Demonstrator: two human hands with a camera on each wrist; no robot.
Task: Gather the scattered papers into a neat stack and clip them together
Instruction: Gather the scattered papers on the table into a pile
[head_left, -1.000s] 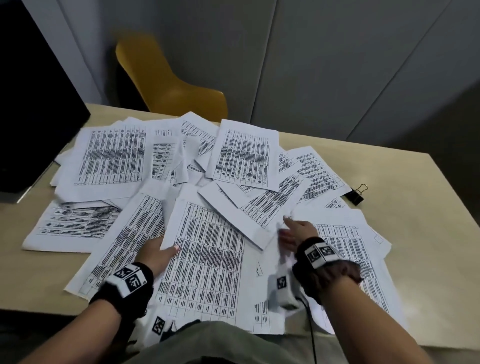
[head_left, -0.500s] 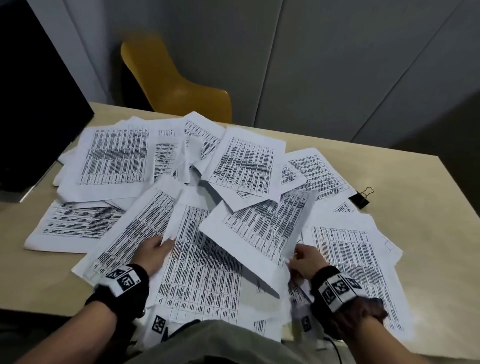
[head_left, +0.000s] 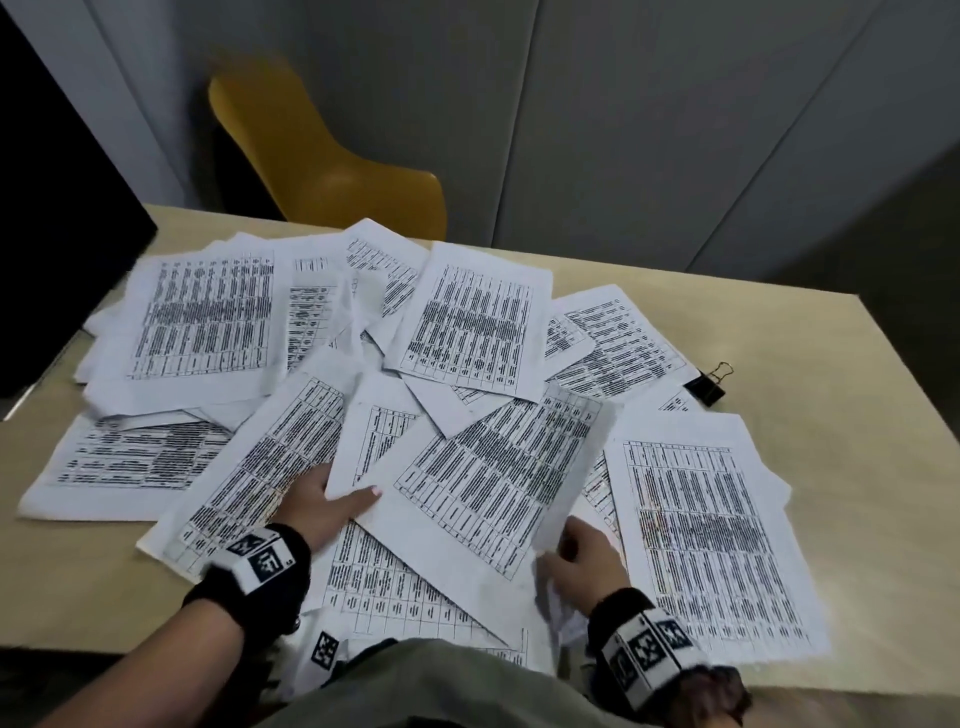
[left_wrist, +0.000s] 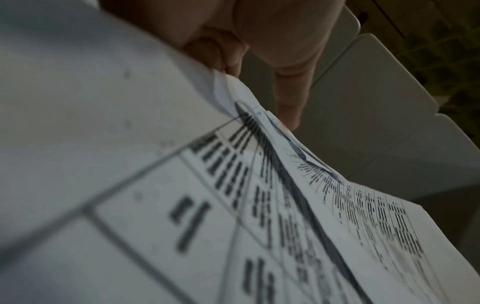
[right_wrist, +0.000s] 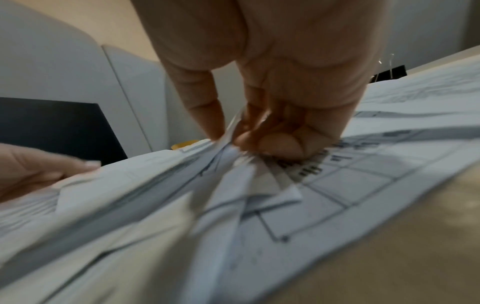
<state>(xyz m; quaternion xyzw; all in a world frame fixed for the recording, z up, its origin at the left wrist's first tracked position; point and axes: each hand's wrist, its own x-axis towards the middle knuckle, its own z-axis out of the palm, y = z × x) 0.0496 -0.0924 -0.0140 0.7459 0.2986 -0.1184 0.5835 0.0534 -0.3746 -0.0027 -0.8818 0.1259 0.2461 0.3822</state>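
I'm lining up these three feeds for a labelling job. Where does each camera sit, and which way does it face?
Head: worn on the head, facing forward and down at the papers; both forearms show.
Left wrist: looks along the left hand over lifted sheets.
Right wrist: looks along the right hand pinching sheet edges.
Shared: head and right wrist both catch the binder clip.

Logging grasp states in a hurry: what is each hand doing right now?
Left hand: holds the edge of the papers, thumb on top, fingers underneath.
Right hand: pinches a bunch of sheets between thumb and fingers.
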